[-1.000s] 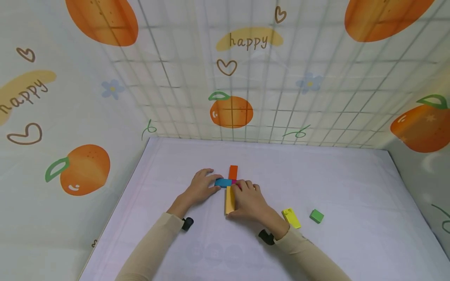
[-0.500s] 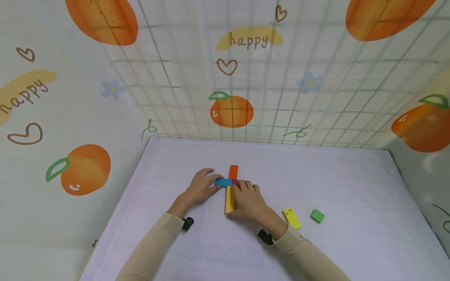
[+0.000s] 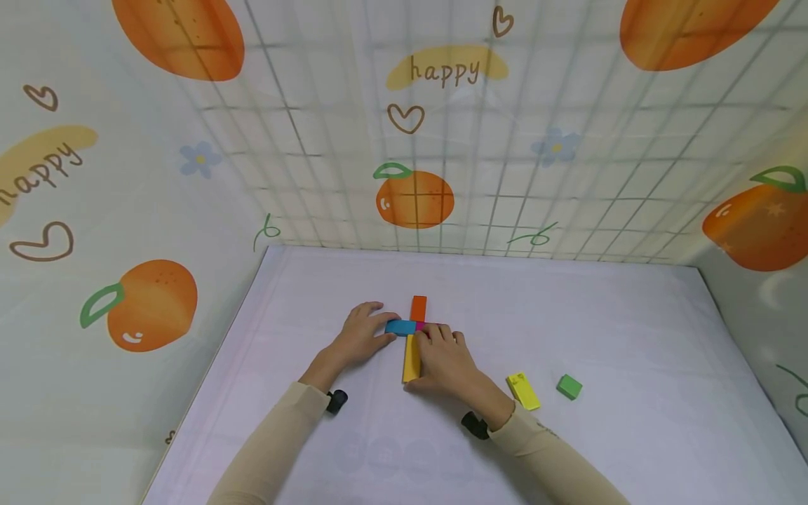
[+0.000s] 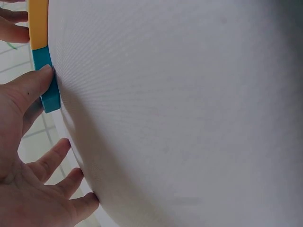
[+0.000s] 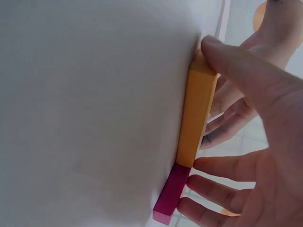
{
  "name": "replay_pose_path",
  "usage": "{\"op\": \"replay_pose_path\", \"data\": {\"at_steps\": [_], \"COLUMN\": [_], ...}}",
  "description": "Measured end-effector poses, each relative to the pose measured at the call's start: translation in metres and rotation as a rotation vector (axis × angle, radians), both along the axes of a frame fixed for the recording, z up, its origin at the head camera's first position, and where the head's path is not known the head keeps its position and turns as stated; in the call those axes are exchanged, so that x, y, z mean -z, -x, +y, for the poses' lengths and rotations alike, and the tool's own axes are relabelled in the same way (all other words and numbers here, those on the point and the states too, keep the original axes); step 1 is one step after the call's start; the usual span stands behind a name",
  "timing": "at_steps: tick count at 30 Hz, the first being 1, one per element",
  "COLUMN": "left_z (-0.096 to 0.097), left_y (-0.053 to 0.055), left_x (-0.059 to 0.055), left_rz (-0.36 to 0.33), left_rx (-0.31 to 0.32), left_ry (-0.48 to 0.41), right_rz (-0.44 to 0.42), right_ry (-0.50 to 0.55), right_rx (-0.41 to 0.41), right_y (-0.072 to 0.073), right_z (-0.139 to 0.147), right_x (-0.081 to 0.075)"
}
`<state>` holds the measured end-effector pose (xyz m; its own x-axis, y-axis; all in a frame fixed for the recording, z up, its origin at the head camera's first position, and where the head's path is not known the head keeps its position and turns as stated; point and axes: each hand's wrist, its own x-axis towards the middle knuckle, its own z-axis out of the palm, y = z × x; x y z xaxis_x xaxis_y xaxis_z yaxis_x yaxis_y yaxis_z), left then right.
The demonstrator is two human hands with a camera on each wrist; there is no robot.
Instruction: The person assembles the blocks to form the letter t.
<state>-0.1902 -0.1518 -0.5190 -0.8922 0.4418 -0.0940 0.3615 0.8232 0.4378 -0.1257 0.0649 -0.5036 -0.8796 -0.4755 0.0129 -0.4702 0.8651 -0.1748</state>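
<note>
Four-armed cross of blocks lies on the white table, seen in the head view. My left hand (image 3: 362, 335) pinches the outer end of the blue block (image 3: 400, 327), its thumb on the near side and its other fingers spread. Along the near arm, an orange-yellow block (image 3: 412, 359) is gripped by my right hand (image 3: 448, 361): the thumb presses its near end, the fingertips reach its far end. Right beside those fingertips sits a magenta block (image 5: 171, 195), mostly covered by the hand in the head view. An orange-red block (image 3: 419, 308) forms the far arm.
To the right of my right wrist lie a bright yellow block (image 3: 522, 391) and a small green block (image 3: 569, 386). The white table (image 3: 631, 330) meets a patterned cloth wall (image 3: 467, 147) at the back and sides.
Both hands stay on the blocks almost unmoved. The near end of the orange-yellow block has shifted very slightly left, with the right hand on it.
</note>
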Motion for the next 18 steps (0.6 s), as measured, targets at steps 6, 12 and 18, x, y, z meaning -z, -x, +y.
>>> {"op": "replay_pose_path", "data": {"at_steps": [6,12,18], "left_z": [0.0,0.0004,0.0004], "left_y": [0.0004,-0.0005,-0.0006], "left_x": [-0.0004,-0.0008,-0.0008], "left_rz": [-0.006,-0.002,0.005], "left_rx": [-0.002,-0.007,-0.005], "left_ry": [0.001,0.0,-0.006], "right_rz": [0.008,-0.004,0.026], "right_ry": [-0.01,-0.01,0.036], "right_rx": [-0.007,-0.004,-0.007], "right_y": [-0.0004,-0.0001,-0.0019], "right_z": [0.0004,0.0005,0.0052], "right_x": [-0.0002,-0.0004,-0.005]}}
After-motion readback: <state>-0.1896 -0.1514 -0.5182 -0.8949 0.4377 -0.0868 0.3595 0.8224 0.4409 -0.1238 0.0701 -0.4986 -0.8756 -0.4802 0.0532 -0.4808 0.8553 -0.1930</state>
